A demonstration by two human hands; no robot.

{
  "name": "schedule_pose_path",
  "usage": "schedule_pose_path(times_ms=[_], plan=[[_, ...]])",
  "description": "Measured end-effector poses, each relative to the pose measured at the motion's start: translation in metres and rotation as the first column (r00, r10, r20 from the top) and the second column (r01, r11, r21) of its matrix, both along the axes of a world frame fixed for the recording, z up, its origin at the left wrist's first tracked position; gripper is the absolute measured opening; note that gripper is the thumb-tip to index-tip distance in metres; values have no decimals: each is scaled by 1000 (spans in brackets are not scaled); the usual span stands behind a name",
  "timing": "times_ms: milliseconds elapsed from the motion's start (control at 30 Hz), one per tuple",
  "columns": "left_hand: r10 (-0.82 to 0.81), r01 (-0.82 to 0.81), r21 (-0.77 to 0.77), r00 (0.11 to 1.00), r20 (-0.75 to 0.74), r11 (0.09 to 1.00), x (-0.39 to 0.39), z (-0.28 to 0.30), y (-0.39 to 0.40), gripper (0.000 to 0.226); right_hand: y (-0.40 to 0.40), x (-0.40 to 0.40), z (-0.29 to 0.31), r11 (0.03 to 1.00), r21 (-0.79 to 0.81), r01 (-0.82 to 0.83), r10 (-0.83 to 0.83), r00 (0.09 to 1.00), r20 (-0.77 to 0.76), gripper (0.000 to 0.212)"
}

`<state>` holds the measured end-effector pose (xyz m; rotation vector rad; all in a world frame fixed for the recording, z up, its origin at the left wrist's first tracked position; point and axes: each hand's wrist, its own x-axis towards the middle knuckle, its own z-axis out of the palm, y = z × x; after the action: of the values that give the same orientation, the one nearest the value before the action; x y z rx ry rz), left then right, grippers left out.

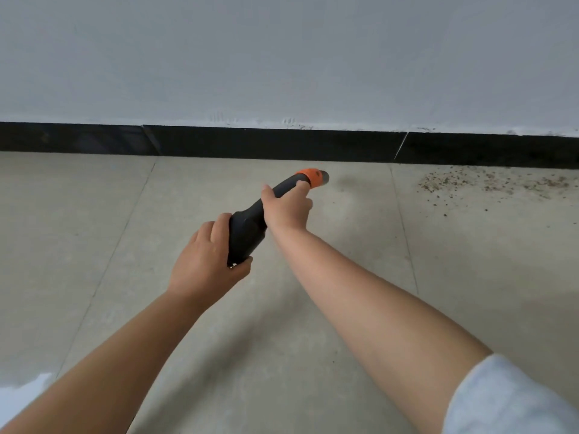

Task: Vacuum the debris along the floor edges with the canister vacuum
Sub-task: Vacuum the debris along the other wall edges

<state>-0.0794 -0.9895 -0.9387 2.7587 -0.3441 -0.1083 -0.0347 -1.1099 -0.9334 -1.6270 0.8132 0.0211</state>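
Note:
A black vacuum handle [247,230] with an orange collar [311,176] and a grey tip points toward the wall base. My left hand [206,261] grips the thick rear end of the handle. My right hand [286,205] grips the narrower front part, just behind the orange collar. The tip hangs above the tiled floor [282,339], a little short of the black skirting [282,142]. Brown crumbly debris [488,183] lies scattered on the floor against the skirting, well to the right of the tip. No canister or hose is in view.
A pale grey wall [282,57] rises above the skirting. Grout lines cross the beige floor tiles. A white patch [25,389] shows at the lower left edge, and a light sleeve [507,399] covers my right upper arm.

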Motion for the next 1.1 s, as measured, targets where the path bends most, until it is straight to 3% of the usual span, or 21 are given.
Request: schedule_pose_path(times_ms=[267, 500, 767, 900, 1100], plan=[[-138, 139, 14, 988, -75, 990, -1, -14, -25, 62, -32, -15, -18, 998, -26, 49, -50, 996, -80, 57], [-115, 113, -28, 989, -88, 993, 6, -25, -83, 62, -75, -1, -22, 989, -80, 128, -133, 990, -52, 57], [39, -39, -24, 999, -5, 999, 6, -20, -26, 60, -26, 11, -24, 1000, 7, -14, 14, 1000, 0, 53], [144, -143, -29, 990, 16, 989, 13, -13, -3, 60, 1, 27, -13, 990, 16, -143, 142, 988, 58, 63], [143, -141, 37, 989, -44, 989, 30, -22, -5, 59, 0, 46, -21, 985, 78, -153, 154, 988, -18, 59]])
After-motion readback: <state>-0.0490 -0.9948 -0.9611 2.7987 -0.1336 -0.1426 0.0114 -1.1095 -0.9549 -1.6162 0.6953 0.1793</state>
